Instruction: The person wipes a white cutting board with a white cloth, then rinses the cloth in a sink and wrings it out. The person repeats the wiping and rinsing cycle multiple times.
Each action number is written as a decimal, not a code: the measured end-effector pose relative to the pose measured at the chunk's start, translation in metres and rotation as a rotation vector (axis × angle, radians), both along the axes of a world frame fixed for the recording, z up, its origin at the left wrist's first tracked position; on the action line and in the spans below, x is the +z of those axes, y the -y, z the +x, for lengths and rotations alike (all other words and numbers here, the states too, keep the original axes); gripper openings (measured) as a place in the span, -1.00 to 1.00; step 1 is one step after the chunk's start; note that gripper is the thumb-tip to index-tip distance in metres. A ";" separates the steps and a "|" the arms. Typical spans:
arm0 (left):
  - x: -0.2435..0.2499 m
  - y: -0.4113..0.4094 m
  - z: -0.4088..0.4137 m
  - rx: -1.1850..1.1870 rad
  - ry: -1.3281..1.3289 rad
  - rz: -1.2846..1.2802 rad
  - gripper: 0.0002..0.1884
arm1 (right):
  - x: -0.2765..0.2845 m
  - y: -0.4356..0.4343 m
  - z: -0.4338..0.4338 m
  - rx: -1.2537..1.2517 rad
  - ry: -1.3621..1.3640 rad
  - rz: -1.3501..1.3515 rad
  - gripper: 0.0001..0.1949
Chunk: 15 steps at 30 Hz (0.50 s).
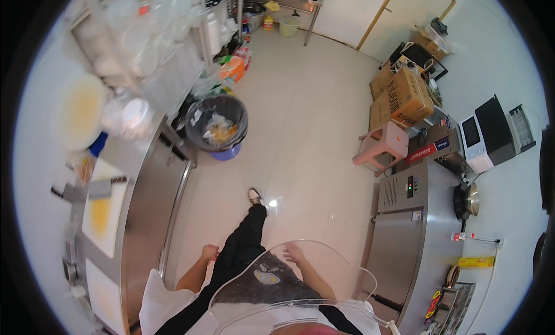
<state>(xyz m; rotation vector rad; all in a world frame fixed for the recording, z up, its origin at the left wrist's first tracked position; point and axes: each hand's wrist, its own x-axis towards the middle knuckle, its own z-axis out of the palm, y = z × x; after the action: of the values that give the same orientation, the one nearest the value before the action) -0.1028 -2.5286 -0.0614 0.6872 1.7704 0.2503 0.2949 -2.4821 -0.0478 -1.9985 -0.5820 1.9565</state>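
My left hand [210, 252] hangs at my side beside my dark trouser leg, its fingers partly curled; nothing shows in it. Seen through a clear plastic face shield [303, 244], my right hand [294, 253] is held low with its fingers apart and nothing in it. One shoe [255, 196] is forward on the tiled floor. To the left, a cleaver [100, 189] lies across a white cutting board [110, 235] on a steel counter [143, 178]. A second white board [104, 296] is nearer to me.
A lined waste bin [217, 122] stands at the left counter's end, below crowded shelves. On the right are a pink plastic stool [390, 142], cardboard boxes [405, 96] and a steel refrigerated counter [396, 244]. A sink bench [299, 3] and a door [403, 22] are at the far end.
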 end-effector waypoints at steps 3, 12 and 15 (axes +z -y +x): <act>-0.044 -0.072 -0.025 -0.073 0.023 -0.047 -0.79 | -0.012 -0.044 0.060 -0.211 0.062 -0.034 -0.68; -0.012 -0.531 0.016 0.076 0.291 -0.056 -0.82 | -0.042 -0.168 0.166 -0.609 0.425 -0.321 -0.81; -0.011 -0.696 0.063 -0.025 0.308 0.059 -0.77 | -0.088 -0.242 0.168 -0.511 0.434 -0.433 -0.77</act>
<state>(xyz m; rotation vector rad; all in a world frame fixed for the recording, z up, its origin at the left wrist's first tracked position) -0.0397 -1.8328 -0.0728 0.6740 1.4645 0.3723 0.4629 -2.2399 -0.1355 -2.5301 0.2918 1.4263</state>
